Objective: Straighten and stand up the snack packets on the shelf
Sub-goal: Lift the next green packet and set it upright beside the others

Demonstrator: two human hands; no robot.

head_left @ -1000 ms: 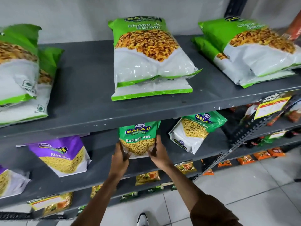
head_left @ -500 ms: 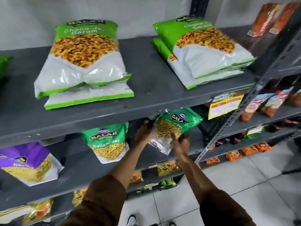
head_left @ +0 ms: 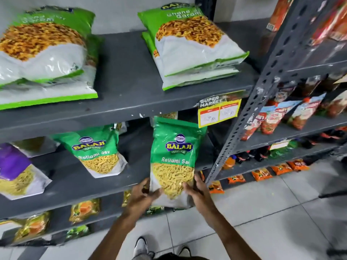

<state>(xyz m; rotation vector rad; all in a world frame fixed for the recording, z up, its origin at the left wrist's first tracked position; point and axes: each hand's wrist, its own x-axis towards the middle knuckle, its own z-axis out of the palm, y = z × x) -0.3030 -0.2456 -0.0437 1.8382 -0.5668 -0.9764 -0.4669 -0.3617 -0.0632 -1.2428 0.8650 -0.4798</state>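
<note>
Here, both hands clamp one green sev packet (head_left: 173,158) at the front edge of the middle shelf (head_left: 78,184). The left hand (head_left: 139,197) grips its lower left corner, fingers curled onto the front and pressed against it. The right hand (head_left: 198,192) holds the lower right edge, fingers closed along the side of the bag. The packet stands about upright, its top pointing to 12 o'clock and reaching just under the top shelf (head_left: 131,102); its bottom hangs slightly past the shelf lip.

At 9 o'clock from it, well apart, a second green sev packet (head_left: 97,149) leans back, its top tipped toward 11 o'clock. Farther toward 9 o'clock lies one purple packet (head_left: 16,169), tilted too. So two green sev packets and one purple one are plain to see on this shelf.

On the top shelf there are two piles of big green-and-white bags, lying flat: the left pile (head_left: 43,53) at 10 o'clock and the right pile (head_left: 193,49) at 12 o'clock from the held packet. Each pile shows at least two bags. A yellow price tag (head_left: 218,111) hangs from the shelf edge at 1 o'clock. Red tomato pouches (head_left: 270,121) fill the next rack at 3 o'clock; their number I cannot tell. Two shoes (head_left: 140,246) show on the tiled floor at 6 o'clock.
</note>
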